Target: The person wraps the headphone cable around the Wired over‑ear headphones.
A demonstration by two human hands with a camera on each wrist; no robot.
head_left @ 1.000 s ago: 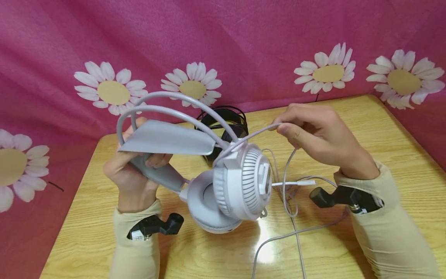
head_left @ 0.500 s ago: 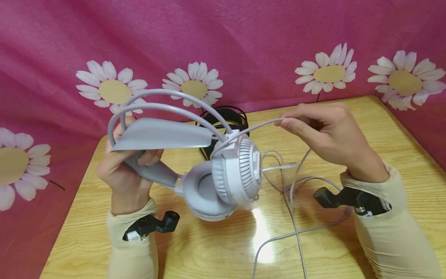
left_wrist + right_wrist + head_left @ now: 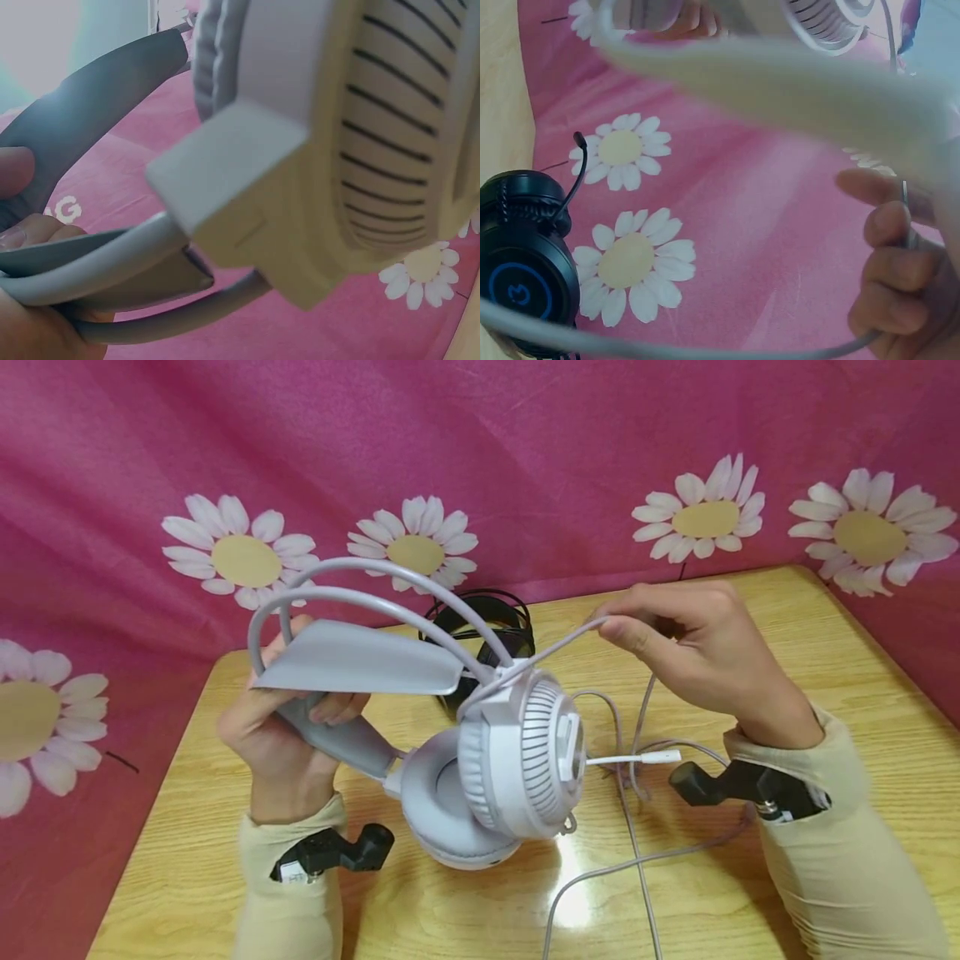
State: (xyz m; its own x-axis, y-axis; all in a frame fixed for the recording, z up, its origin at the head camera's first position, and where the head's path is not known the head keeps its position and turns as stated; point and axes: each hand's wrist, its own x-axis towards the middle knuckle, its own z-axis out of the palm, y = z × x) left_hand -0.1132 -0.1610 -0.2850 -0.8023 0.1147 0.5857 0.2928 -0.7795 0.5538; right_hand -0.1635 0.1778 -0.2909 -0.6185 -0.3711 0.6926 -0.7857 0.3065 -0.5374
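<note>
A white-and-grey headset point(image 3: 521, 752) hangs tilted above the table, its headband to the left and ear cups to the right. My left hand point(image 3: 281, 760) grips it by the padded headband point(image 3: 360, 660), its fingers curled round the band. A thin white microphone stem point(image 3: 652, 757) sticks out to the right. My right hand point(image 3: 693, 652) pinches the grey cable point(image 3: 558, 646) between thumb and fingers, drawing it up from the near ear cup. In the right wrist view the other fingers point(image 3: 900, 270) curl round the cable. The left wrist view shows an ear cup point(image 3: 292, 150) close up.
A black headset point(image 3: 525, 255) with a microphone lies at the back of the wooden table point(image 3: 450, 918), partly behind the white one. Loose cable point(image 3: 645, 856) trails over the table's right half. A pink flowered cloth point(image 3: 525, 460) stands behind and beside the table.
The white headset swung a little left and up, then back right and down. My right hand shifted right and came back. The cable loop hanging below it has narrowed.
</note>
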